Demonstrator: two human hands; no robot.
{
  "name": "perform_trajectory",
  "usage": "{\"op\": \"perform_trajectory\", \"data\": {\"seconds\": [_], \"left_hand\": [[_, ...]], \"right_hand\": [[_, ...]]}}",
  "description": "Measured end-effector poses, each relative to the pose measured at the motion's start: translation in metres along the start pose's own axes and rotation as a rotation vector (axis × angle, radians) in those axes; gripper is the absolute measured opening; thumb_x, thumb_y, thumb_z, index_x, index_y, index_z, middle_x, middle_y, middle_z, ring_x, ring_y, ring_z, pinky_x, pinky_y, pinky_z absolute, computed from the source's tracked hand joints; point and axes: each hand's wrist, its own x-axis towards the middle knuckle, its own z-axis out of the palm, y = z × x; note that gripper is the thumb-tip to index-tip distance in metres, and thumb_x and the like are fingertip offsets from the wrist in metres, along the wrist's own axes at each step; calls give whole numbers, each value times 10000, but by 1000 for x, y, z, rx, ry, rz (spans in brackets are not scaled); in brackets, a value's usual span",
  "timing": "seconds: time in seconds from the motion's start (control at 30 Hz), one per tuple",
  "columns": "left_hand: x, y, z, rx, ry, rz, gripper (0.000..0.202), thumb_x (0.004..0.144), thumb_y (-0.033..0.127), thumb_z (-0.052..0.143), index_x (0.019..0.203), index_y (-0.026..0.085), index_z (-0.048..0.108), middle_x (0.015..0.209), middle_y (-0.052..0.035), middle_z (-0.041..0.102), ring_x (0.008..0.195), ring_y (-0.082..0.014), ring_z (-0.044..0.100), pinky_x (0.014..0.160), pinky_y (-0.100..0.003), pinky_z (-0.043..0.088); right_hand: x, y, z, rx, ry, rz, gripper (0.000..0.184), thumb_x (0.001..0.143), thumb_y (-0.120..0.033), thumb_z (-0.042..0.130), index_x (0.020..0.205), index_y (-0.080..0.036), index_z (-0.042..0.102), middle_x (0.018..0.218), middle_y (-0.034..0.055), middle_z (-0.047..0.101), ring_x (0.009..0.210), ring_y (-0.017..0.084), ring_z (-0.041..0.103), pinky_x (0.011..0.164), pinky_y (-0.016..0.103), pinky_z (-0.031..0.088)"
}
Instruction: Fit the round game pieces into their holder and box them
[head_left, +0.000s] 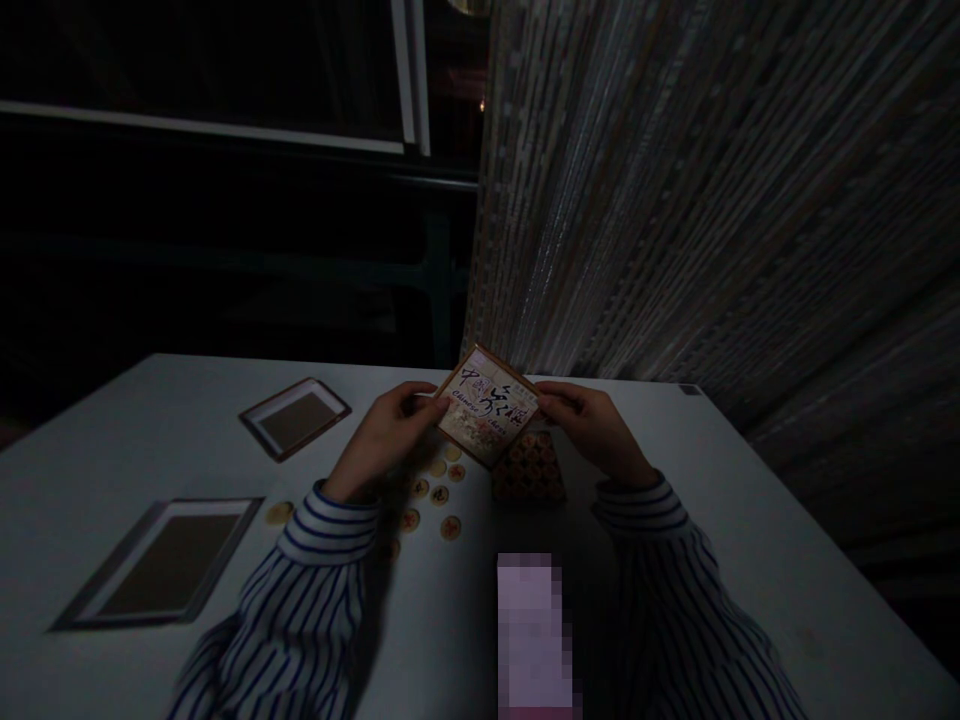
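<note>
Between my two hands, a square Chinese chess box lid (487, 408) with printed characters is held up, tilted with one corner down. My left hand (391, 428) pinches its left corner, thumb on the front. My right hand (594, 425) grips the right corner the same way. Below and behind the lid, partly covered by it, sits an open box of chess pieces (529, 475) packed in rows. Loose round chess pieces (439, 495) lie scattered on the table beside my left forearm, some hidden by it.
On the white table (645, 640), two flat framed panels lie to the left, a smaller panel (296, 418) farther back and a larger panel (161, 560) nearer. A pixelated pink rectangle (531, 635) covers the front. A strand curtain (637, 180) hangs behind the table. The scene is dim.
</note>
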Motion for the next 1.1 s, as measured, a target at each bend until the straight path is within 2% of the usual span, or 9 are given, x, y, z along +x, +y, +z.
{"op": "perform_trajectory", "data": {"seconds": [0.2, 0.4, 0.57, 0.77, 0.93, 1.0, 1.1], "left_hand": [[-1, -2, 1, -77, -110, 11, 555, 683, 445, 650, 1125, 125, 549, 991, -107, 670, 895, -219, 625, 801, -361, 488], [0, -7, 2, -84, -174, 28, 584, 680, 397, 657, 1188, 139, 526, 984, -100, 677, 884, -215, 629, 787, -361, 500], [-1, -5, 2, -78, -204, 43, 573, 699, 376, 635, 1209, 143, 515, 1003, -96, 673, 891, -216, 627, 809, -381, 499], [-2, -2, 4, -115, -210, 40, 558, 702, 380, 635, 1200, 153, 521, 986, -93, 678, 889, -224, 629, 794, -378, 511], [-3, 0, 7, -112, -195, 32, 588, 713, 395, 622, 1226, 139, 488, 986, -99, 671, 903, -220, 626, 791, -372, 511], [-3, 0, 8, -101, -185, 40, 583, 717, 395, 618, 1224, 139, 488, 976, -99, 672, 892, -216, 628, 781, -367, 512], [-3, 0, 8, -71, -175, 59, 569, 716, 393, 617, 1212, 141, 497, 948, -96, 678, 849, -210, 635, 749, -353, 517]], "right_hand": [[1, 5, -1, -46, -21, -43, 340, 791, -330, 542, 1040, -124, 651, 1018, 95, 678, 922, 198, 621, 824, 354, 496], [1, 5, -1, -117, -14, -112, 307, 811, -331, 521, 1032, -175, 667, 1022, 64, 682, 955, 192, 610, 880, 366, 464], [1, 5, -1, -102, -6, -107, 309, 813, -333, 518, 1033, -170, 661, 1029, 67, 678, 969, 194, 605, 881, 362, 462], [2, 5, 3, -19, -1, -60, 323, 787, -338, 554, 1032, -141, 626, 953, 72, 687, 866, 175, 628, 780, 322, 505], [3, 8, 8, 166, -36, 17, 512, 692, -312, 660, 1162, -162, 522, 867, 52, 684, 740, 148, 644, 681, 288, 528], [3, 10, 10, 206, -35, 24, 574, 669, -312, 684, 1192, -169, 494, 868, 52, 679, 737, 149, 646, 673, 285, 531], [3, 10, 10, 206, -21, 4, 554, 684, -316, 672, 1188, -165, 496, 886, 63, 678, 759, 156, 650, 699, 296, 532]]}}
